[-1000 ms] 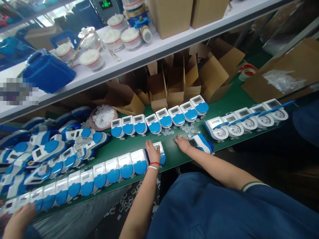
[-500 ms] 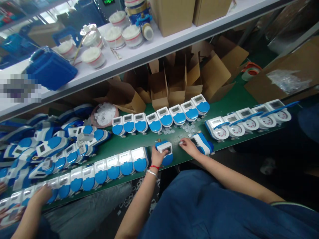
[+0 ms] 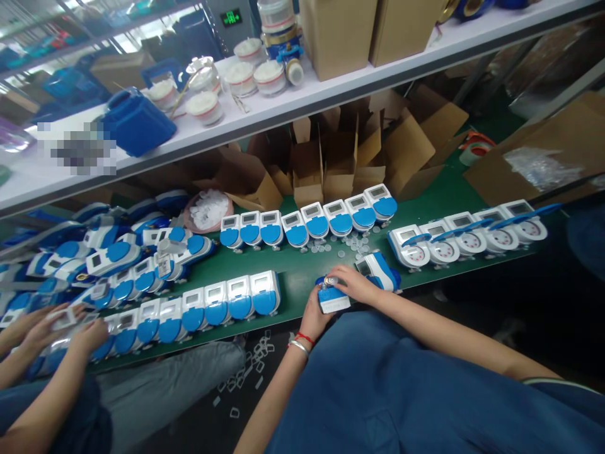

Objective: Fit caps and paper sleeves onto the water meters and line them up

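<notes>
My left hand (image 3: 315, 315) is wrapped round a blue-and-white water meter (image 3: 334, 304), tipped up near the table's front edge. At the meter's brass end, my right hand (image 3: 353, 284) pinches a small clear piece, probably one of the round plastic discs (image 3: 354, 242) scattered behind. Fingers partly cover the piece, so I cannot tell whether it is seated. Beside my right hand another water meter (image 3: 378, 271) lies on its side. Open-lidded meters (image 3: 418, 249) stand in a row to the right, and closed meters (image 3: 316, 221) stand along the back.
The green table (image 3: 297, 271) carries another front row of meters (image 3: 240, 297) and a jumble of meters at left. Another person's hands (image 3: 89, 334) work there. Behind are a pink bowl of clear parts (image 3: 208, 211), open cartons (image 3: 307, 167) and a white shelf (image 3: 227, 129).
My left hand has drawn the meter toward me and tipped its brass end up. My right hand has brought the small clear piece from the table to that end.
</notes>
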`<state>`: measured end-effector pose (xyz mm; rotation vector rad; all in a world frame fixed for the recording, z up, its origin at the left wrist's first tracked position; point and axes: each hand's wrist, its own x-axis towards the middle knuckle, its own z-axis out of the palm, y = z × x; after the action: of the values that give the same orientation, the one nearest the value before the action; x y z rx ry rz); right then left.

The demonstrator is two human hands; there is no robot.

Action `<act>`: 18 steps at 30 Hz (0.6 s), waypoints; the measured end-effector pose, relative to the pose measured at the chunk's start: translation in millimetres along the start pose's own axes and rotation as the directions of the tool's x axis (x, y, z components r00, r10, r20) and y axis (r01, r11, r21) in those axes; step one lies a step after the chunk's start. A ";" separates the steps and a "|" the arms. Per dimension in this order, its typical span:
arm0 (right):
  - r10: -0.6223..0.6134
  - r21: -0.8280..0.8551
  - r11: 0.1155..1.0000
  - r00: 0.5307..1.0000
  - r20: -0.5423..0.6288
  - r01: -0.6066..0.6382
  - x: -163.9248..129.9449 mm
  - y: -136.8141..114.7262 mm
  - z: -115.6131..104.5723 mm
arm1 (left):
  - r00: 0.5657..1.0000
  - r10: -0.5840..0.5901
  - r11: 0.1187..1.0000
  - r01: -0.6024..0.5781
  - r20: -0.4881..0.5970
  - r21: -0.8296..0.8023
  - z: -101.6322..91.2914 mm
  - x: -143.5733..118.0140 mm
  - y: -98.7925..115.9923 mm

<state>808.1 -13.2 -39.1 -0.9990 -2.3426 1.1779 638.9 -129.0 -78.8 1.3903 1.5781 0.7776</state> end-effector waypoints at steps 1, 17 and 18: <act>-0.017 -0.042 0.999 1.000 0.019 0.018 2.0 -1.5 -0.1 | 1.000 0.002 1.000 -0.002 0.004 -0.007 -0.1 0.5 0.2; 0.451 -0.595 0.728 0.892 0.043 -0.339 15.4 -33.4 3.2 | 0.999 0.041 0.996 -0.040 -0.020 0.078 10.7 -0.4 4.4; 0.459 -0.596 0.722 0.888 0.033 -0.351 17.6 -34.3 2.9 | 0.999 0.033 0.996 -0.031 -0.023 0.079 9.2 -3.0 4.9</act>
<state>779.0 -16.3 -13.7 -1.7594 -2.7949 0.6867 649.3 -131.8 -77.8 1.4705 1.6244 0.7611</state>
